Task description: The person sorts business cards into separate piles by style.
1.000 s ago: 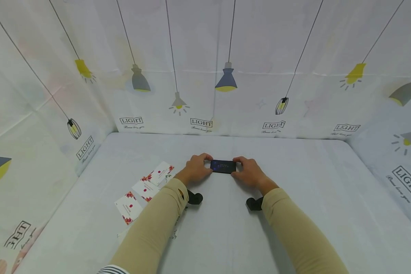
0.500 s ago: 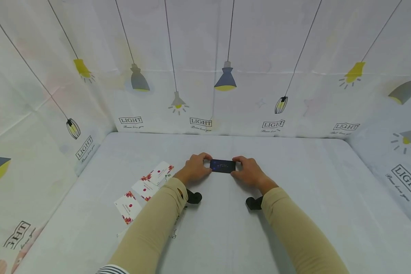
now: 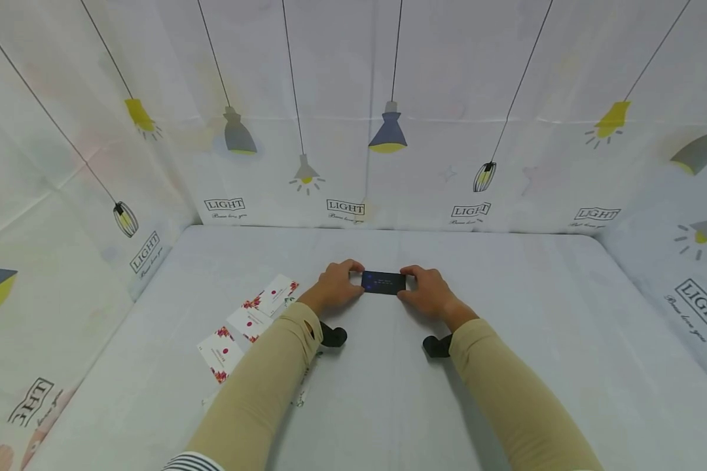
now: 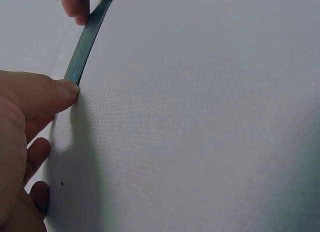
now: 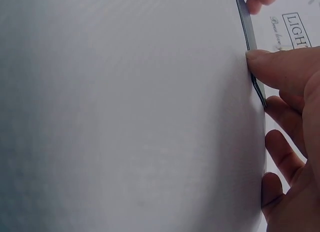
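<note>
A dark, thin card (image 3: 383, 282) with small light print and a bluish left end lies flat at the middle of the table, its long side running left to right. My left hand (image 3: 336, 286) pinches its left end between thumb and fingers. The right end is pinched likewise by my right hand (image 3: 429, 291). In the left wrist view the card's long near edge (image 4: 86, 52) shows as a narrow strip, with my thumb on its corner. Seen from the right wrist, the dark edge (image 5: 246, 24) has layered lines, perhaps more than one card; how many I cannot tell.
White cards with red flowers lie left of my left forearm: an upper one (image 3: 275, 294), a middle one (image 3: 249, 320) and a lower one (image 3: 220, 352). More printed card pieces (image 3: 302, 391) are partly hidden under the sleeve. A lamp-patterned curtain (image 3: 342, 163) stands behind the white table (image 3: 507, 281).
</note>
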`<action>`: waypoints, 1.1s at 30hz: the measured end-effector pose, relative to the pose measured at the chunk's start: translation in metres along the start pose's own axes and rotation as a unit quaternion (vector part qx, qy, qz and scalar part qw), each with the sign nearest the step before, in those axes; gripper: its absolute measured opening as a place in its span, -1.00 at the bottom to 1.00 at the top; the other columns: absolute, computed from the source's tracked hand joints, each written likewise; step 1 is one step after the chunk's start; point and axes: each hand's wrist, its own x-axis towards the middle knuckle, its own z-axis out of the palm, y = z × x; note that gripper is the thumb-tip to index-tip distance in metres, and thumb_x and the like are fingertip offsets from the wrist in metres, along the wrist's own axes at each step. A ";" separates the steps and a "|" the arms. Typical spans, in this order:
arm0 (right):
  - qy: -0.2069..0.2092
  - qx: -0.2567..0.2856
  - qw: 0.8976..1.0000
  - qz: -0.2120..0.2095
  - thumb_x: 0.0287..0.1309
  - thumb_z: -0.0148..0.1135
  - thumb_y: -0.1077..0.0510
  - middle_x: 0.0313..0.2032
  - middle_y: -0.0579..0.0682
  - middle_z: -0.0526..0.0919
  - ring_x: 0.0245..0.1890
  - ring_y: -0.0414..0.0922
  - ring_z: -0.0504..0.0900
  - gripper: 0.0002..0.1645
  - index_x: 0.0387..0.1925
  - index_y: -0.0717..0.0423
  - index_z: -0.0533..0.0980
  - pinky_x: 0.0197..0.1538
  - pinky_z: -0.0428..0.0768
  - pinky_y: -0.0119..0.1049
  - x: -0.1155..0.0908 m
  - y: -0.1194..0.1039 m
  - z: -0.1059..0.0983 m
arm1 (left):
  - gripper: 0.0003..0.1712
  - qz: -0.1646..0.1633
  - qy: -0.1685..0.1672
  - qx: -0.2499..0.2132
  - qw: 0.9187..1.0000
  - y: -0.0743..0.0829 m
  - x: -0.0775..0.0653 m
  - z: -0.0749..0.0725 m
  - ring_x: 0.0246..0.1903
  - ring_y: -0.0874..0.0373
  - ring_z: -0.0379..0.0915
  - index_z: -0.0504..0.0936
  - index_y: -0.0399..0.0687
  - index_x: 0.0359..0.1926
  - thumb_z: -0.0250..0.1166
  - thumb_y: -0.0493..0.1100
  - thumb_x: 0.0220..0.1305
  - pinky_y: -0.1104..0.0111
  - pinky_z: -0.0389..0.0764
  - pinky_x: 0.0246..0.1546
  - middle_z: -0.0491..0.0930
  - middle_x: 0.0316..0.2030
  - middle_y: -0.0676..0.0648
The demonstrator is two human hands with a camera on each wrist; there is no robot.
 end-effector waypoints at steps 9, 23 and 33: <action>0.003 0.002 1.000 -0.004 0.27 0.28 0.10 0.31 0.30 0.40 0.33 0.27 0.26 -0.33 0.35 0.23 0.37 0.37 0.19 0.12 0.002 0.000 0.001 | -0.49 -0.010 0.005 0.005 1.000 0.004 -0.002 0.000 0.27 -0.09 0.29 0.52 -0.05 0.24 0.36 -0.12 0.30 0.02 0.24 0.30 0.49 0.24 -0.10; 0.010 0.019 1.000 -0.007 0.21 0.33 0.05 0.31 0.30 0.39 0.33 0.24 0.28 -0.24 0.38 0.21 0.33 0.37 0.20 0.12 -0.005 -0.004 0.003 | -0.53 -0.011 -0.031 0.039 0.999 -0.010 -0.011 -0.020 0.27 -0.10 0.29 0.54 0.12 0.20 0.37 -0.05 0.28 -0.05 0.27 0.25 0.46 0.26 -0.11; 0.024 0.054 0.996 -0.064 0.15 0.39 0.04 0.25 0.22 0.48 0.24 0.19 0.39 -0.22 0.35 0.22 0.37 0.31 0.27 0.14 -0.013 -0.021 0.012 | -0.54 -0.007 -0.065 0.017 0.998 -0.019 -0.034 -0.047 0.23 -0.02 0.31 0.58 0.11 0.14 0.44 -0.07 0.22 -0.10 0.21 0.26 0.51 0.19 -0.05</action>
